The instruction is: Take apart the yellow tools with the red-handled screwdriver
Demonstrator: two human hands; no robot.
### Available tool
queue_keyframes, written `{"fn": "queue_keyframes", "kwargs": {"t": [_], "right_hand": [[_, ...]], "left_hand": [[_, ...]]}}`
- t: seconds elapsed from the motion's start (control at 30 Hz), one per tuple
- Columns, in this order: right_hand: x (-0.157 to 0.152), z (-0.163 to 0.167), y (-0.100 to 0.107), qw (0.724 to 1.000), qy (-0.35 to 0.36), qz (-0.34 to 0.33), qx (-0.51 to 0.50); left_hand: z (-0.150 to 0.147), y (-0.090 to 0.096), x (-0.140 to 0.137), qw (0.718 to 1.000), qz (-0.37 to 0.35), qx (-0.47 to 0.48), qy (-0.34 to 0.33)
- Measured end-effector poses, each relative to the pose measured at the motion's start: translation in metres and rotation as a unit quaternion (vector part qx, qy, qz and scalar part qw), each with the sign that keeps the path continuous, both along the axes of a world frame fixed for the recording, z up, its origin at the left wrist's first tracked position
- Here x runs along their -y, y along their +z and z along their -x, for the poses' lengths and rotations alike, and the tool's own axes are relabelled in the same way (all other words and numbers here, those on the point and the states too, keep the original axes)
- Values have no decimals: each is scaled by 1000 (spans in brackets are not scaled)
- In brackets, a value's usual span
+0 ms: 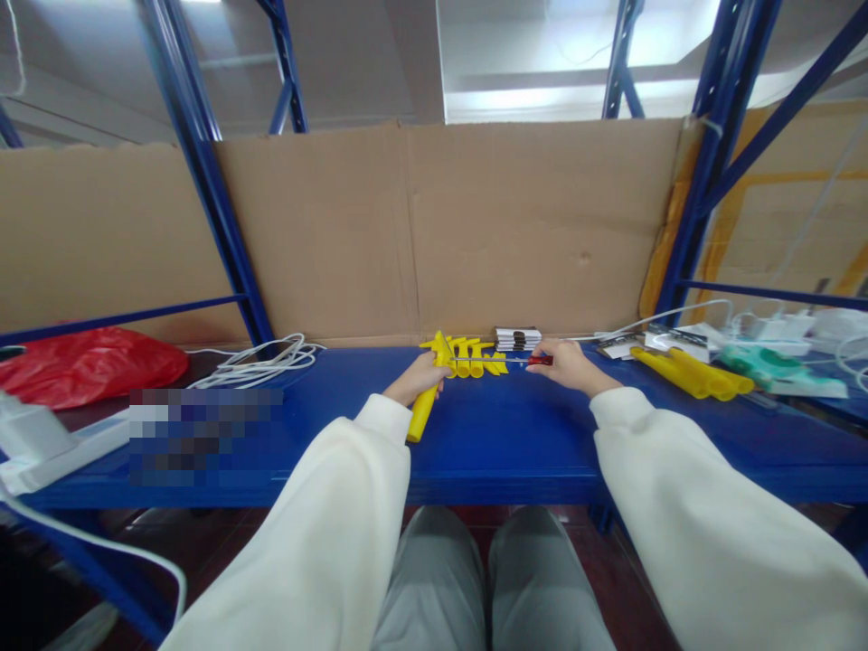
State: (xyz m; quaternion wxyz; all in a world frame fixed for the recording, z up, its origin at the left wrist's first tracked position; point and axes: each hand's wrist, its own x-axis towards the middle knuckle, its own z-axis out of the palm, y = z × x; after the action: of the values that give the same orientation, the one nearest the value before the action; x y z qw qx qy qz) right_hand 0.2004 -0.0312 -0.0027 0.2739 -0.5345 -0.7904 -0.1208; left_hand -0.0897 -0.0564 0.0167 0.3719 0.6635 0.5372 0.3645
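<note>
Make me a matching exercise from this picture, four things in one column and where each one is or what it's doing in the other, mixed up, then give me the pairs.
Column one
1. Left hand
2. Right hand
3. Red plastic bag
4. Cardboard backing

Column two
A. Upright behind the blue tabletop
B. Holding a red-handled screwdriver
C. At the far left
D. Gripping a yellow plastic piece

Pairs: 1-D, 2-B, 3-C, 4-A
</note>
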Motion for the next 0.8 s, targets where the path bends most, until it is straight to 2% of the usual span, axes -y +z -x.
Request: {"fn": "queue_keyframes", "kwargs": {"t": [0.23,0.37,0.6,0.8], "right_hand": [[-1,2,-1,999,30,-25,1],[0,3,-1,999,24,-31,0],[11,10,2,999,-35,26,4],[21,17,8,992,-74,53,91]], "left_hand": [[1,-1,-3,1000,-6,-4,29],[1,-2,-4,1000,-1,-8,28],[-1,0,-2,1000,-1,-13,21],[-1,-1,-3,1000,-4,-17,20]]}}
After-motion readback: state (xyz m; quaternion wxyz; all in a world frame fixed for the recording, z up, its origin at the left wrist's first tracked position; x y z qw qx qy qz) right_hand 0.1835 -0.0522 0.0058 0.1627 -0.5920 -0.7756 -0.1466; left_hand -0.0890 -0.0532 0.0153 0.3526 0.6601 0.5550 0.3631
